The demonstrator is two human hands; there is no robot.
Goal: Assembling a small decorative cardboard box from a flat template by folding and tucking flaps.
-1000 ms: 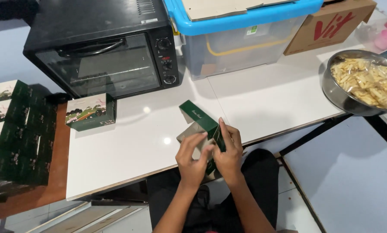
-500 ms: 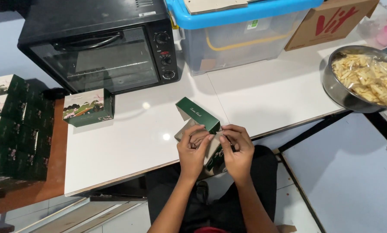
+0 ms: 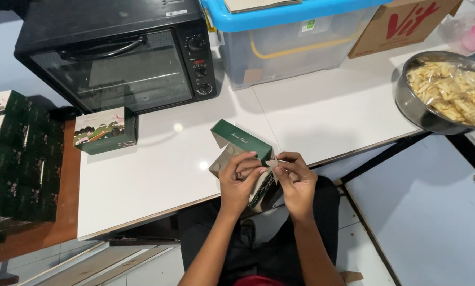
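Both hands [image 3: 269, 177] fold green carton [image 3: 241, 141] over table edge [image 3: 158, 214].

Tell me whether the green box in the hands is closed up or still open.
Open. The green box has its brown inner flaps splayed out, and the left hand and right hand pinch one flap at its near end.

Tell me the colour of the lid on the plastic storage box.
Blue lid, seen in the head view.
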